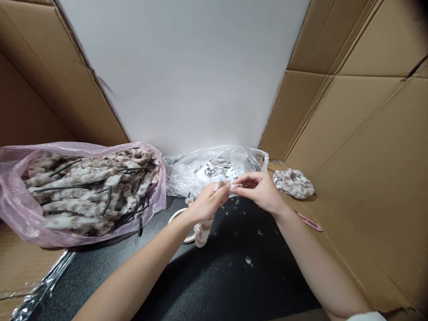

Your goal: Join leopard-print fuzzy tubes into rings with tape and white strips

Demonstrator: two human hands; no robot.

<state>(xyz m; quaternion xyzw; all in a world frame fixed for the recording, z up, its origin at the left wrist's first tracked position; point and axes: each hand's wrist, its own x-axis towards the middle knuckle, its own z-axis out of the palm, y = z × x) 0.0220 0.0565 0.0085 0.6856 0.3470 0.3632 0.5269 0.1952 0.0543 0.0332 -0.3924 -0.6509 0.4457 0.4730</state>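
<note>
My left hand (209, 203) is closed round a white-and-brown fluffy fur strip (202, 234), whose lower part hangs below the palm. Opposite it, my right hand (261, 189) pinches the whitish end of the strip between thumb and fingertips. The two sets of fingertips nearly meet, and the detail between them is too small to make out. Under the left wrist lies a roll of tape (171, 217), partly covered by the strip and hand. Just behind the hands, a clear plastic bag (180, 176) holds small white cut pieces (217, 169).
At left, a pink plastic bag (162, 178) is full of fur strips (87, 191) with black cords. A bunched fur piece (294, 183) and a pink cutter (310, 222) lie at right. Cardboard walls (368, 133) flank the dark mat (234, 276), dotted with white fluff.
</note>
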